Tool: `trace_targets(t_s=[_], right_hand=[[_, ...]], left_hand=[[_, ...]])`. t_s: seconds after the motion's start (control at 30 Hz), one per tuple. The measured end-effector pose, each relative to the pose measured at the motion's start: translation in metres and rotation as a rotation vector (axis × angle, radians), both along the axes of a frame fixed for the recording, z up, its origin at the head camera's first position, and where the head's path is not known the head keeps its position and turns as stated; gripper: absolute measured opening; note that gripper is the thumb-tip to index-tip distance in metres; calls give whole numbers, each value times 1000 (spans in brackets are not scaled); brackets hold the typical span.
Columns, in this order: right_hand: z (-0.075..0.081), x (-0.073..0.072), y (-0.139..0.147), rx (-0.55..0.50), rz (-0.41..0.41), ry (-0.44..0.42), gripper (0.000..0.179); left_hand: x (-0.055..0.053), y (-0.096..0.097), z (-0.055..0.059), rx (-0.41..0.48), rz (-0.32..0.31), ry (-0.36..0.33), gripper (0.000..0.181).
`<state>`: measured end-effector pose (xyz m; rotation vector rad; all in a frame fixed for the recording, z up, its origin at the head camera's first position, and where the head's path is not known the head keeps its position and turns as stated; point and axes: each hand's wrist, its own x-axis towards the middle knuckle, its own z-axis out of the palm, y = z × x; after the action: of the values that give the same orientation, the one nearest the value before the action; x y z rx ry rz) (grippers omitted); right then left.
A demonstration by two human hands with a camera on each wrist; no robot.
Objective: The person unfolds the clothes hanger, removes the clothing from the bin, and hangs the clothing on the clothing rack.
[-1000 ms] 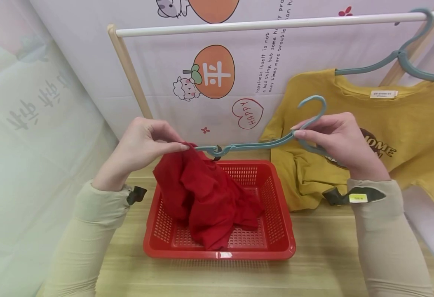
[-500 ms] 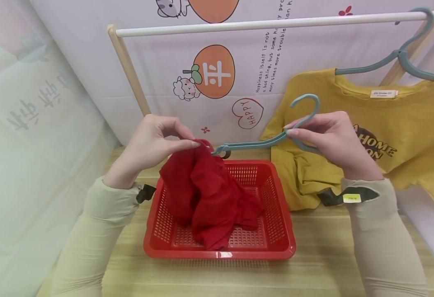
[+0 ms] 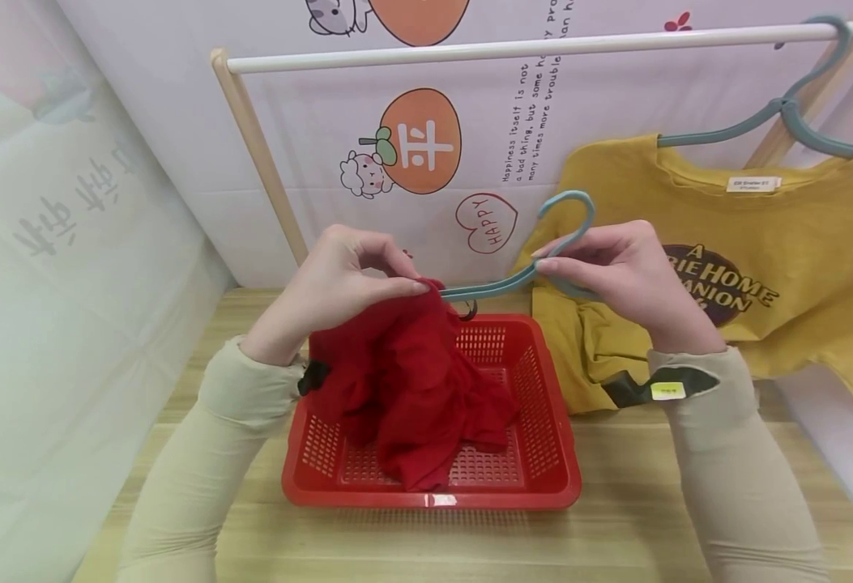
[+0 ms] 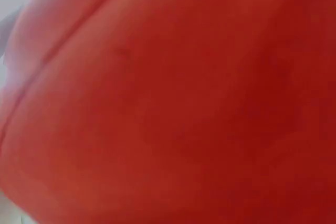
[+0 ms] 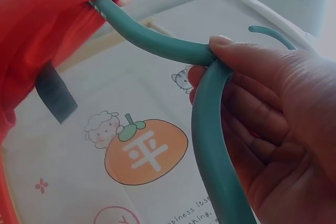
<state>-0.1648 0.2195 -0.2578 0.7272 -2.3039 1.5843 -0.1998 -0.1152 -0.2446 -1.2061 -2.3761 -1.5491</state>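
In the head view my left hand [image 3: 353, 283] pinches the upper edge of a crumpled red garment [image 3: 415, 380], whose lower part lies in the red basket [image 3: 368, 499]. A blue-green clothes hanger [image 3: 495, 287] is pinched by my right hand [image 3: 630, 271] just below its hook. The hanger's left arm runs into the garment beside my left fingertips, its end hidden under the cloth. From the right wrist, a dark label [image 5: 56, 94] hangs from the garment, and the hanger's other arm points downward, bare. Red cloth [image 4: 173, 98] fills nearly all the left wrist view.
Behind the basket stands a rack with a white bar [image 3: 470, 51] and wooden posts. At its right end a yellow T-shirt [image 3: 769, 210] hangs on another hanger [image 3: 732, 134]. Printed white sheeting [image 3: 142, 267] encloses the wooden table [image 3: 630, 518].
Both hands have moved closer together: the left hand to the right with the cloth, the right hand to the left with the hanger. More of the hanger's left arm is now inside the garment.
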Motion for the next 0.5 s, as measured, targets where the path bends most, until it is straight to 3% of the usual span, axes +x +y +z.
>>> trace_targets(t_s=[0.2,0.5], right_hand=[[-1,0,-12,17,16,-20,14],[-6,-2,-29,18,33,-31,12]], left_hand=[[-1,11,-2,-5,-18,31,12],[-2,25,-5,-15,-40,17,9]])
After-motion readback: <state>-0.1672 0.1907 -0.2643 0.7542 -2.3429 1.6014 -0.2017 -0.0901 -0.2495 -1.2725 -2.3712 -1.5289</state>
